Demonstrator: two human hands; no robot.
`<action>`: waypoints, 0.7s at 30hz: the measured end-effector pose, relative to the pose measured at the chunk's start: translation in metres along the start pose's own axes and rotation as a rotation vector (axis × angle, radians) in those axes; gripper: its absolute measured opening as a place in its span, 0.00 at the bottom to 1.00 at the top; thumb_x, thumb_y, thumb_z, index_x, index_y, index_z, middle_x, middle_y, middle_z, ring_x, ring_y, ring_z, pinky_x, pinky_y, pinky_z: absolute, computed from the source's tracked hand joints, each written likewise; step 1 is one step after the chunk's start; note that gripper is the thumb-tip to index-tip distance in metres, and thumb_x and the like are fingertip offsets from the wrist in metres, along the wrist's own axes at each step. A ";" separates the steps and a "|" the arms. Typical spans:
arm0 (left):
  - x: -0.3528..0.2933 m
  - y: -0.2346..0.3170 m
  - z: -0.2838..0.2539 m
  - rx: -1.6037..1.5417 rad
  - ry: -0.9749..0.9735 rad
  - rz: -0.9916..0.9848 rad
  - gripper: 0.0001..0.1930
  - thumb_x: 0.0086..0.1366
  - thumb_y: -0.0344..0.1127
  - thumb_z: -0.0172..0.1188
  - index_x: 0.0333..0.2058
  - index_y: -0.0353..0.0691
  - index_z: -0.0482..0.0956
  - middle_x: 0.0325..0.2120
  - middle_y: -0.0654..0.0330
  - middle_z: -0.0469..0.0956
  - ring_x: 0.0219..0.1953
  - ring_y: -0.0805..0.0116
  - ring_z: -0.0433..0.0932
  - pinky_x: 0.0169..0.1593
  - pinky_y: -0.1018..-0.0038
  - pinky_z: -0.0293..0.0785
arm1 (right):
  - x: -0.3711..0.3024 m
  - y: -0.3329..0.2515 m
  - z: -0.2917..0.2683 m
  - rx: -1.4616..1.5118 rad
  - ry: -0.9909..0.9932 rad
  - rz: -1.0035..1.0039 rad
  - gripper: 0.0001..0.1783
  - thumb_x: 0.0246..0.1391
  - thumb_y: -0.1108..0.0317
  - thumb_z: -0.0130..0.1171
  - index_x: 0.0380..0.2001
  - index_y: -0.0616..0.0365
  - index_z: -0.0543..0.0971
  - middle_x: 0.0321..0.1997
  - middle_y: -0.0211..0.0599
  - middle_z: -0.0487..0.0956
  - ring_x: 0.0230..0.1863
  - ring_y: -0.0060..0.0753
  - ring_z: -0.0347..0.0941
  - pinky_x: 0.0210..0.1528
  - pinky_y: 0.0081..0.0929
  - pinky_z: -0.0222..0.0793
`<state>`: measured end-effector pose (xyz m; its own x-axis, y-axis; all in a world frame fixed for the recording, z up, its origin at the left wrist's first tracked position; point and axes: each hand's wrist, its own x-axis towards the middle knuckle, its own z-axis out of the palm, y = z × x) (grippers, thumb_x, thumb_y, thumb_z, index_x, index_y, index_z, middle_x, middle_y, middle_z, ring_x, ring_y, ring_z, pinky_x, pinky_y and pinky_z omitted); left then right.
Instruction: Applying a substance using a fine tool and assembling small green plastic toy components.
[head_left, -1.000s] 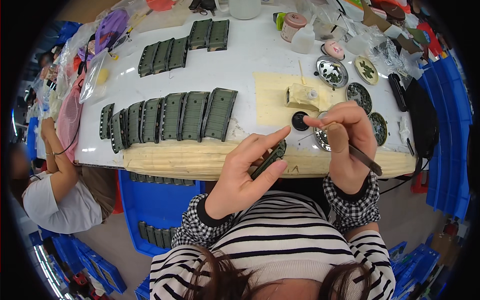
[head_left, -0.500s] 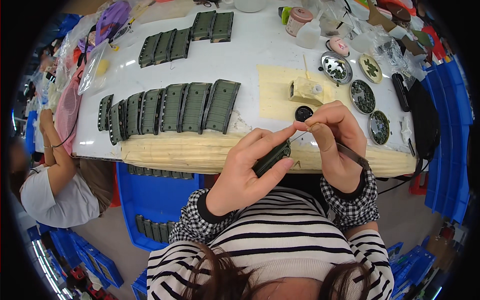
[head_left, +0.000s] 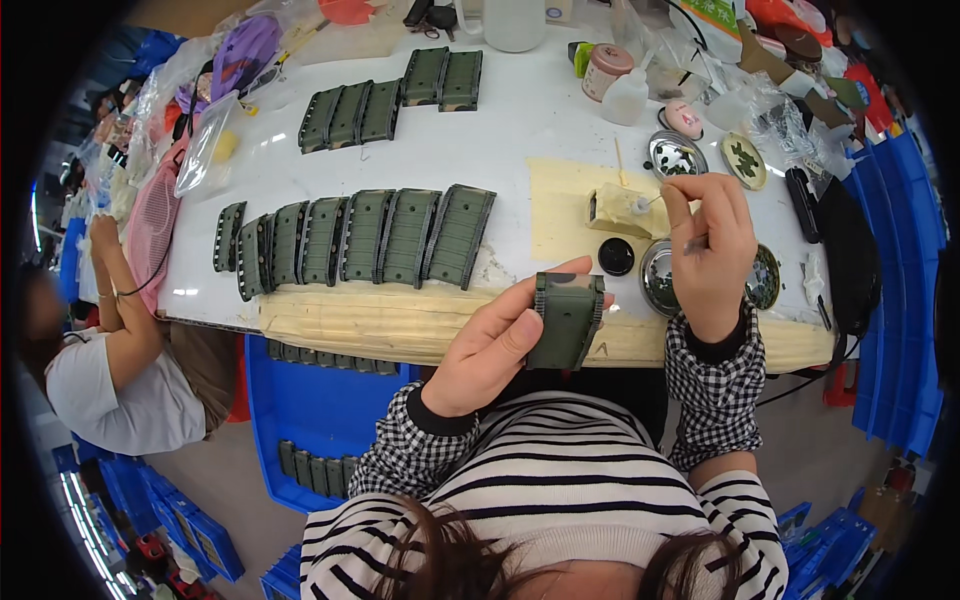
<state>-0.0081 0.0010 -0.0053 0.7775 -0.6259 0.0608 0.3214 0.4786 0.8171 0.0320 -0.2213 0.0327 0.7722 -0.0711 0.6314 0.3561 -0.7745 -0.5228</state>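
My left hand (head_left: 482,350) holds a dark green, curved, ribbed block (head_left: 565,325) with a camouflage-patterned end, its broad face turned up above the table's front edge. My right hand (head_left: 715,255) is closed in a pinch on a thin, needle-like tool (head_left: 650,203). The tool's tip is at the white mouth of a small bottle (head_left: 610,213) wrapped in cream paper; whether it dips inside is too small to tell. A round black cap (head_left: 615,256) lies in front of the bottle. Part of a dish of small dark pieces (head_left: 657,280) is hidden behind my right hand.
Several similar green blocks (head_left: 385,235) stand in a row on the left, more (head_left: 440,78) farther back. Dishes of small green pieces (head_left: 744,160) sit at right. A cream-coloured padded edge (head_left: 380,325) runs along the front. A blue bin (head_left: 310,410) is below; another person (head_left: 130,380) sits left.
My right hand has moved from the block's end to the bottle, away from my left hand. The block has turned so its broad face shows. The view has shifted slightly.
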 end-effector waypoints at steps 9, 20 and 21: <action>-0.001 0.004 0.006 -0.076 0.074 -0.031 0.36 0.73 0.55 0.36 0.65 0.26 0.53 0.52 0.40 0.72 0.50 0.54 0.77 0.58 0.60 0.70 | -0.010 -0.011 -0.009 0.029 -0.083 0.023 0.15 0.47 0.80 0.65 0.41 0.59 0.80 0.32 0.40 0.74 0.28 0.36 0.73 0.27 0.27 0.68; -0.002 -0.004 0.014 0.031 0.148 -0.005 0.32 0.74 0.50 0.31 0.62 0.24 0.59 0.50 0.42 0.74 0.53 0.55 0.75 0.55 0.62 0.74 | -0.058 -0.050 -0.022 0.348 -0.295 -0.004 0.23 0.46 0.82 0.65 0.49 0.62 0.79 0.33 0.38 0.76 0.30 0.31 0.76 0.32 0.21 0.71; -0.002 -0.005 0.013 0.045 0.145 0.007 0.32 0.74 0.49 0.32 0.62 0.24 0.59 0.50 0.42 0.74 0.53 0.56 0.75 0.55 0.62 0.74 | -0.058 -0.051 -0.022 0.354 -0.297 -0.006 0.23 0.47 0.82 0.65 0.50 0.62 0.79 0.33 0.38 0.76 0.30 0.31 0.76 0.32 0.21 0.71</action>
<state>-0.0181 -0.0079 -0.0019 0.8506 -0.5256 -0.0142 0.2938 0.4526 0.8419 -0.0422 -0.1920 0.0354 0.8687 0.1558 0.4702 0.4786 -0.5084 -0.7158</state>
